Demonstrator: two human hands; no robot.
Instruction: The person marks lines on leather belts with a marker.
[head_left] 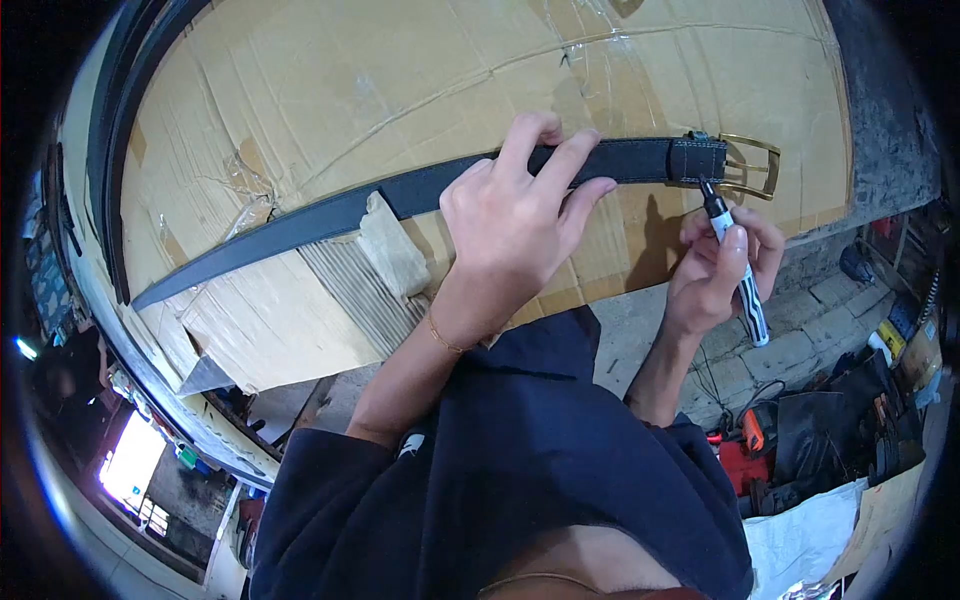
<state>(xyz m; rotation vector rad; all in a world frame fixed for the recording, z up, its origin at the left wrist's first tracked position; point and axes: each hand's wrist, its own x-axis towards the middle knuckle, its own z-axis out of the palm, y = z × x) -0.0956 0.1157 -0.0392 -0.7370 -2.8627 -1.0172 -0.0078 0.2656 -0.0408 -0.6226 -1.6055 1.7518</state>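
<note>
A dark leather belt [420, 195] with light edge stitching lies stretched across the cardboard, its gold-coloured frame buckle [773, 170] at the right end. My left hand [515, 205] spans the belt's middle, fingers bent over the far edge and thumb along the near one, holding it down. In my right hand [720, 265] is a black-and-white marker [749, 300], gripped like a pen. The marker's black tip is at the near edge of the belt's stitched end, just beside the buckle. Whether the tip touches the leather is hard to tell.
Creased cardboard [340, 90] covers the work surface, with a torn flap [392, 245] near my left forearm. More dark straps [115, 170] hang along the left edge. Below right are an orange-red tool [753, 430], dark scraps and a white sack [805, 530].
</note>
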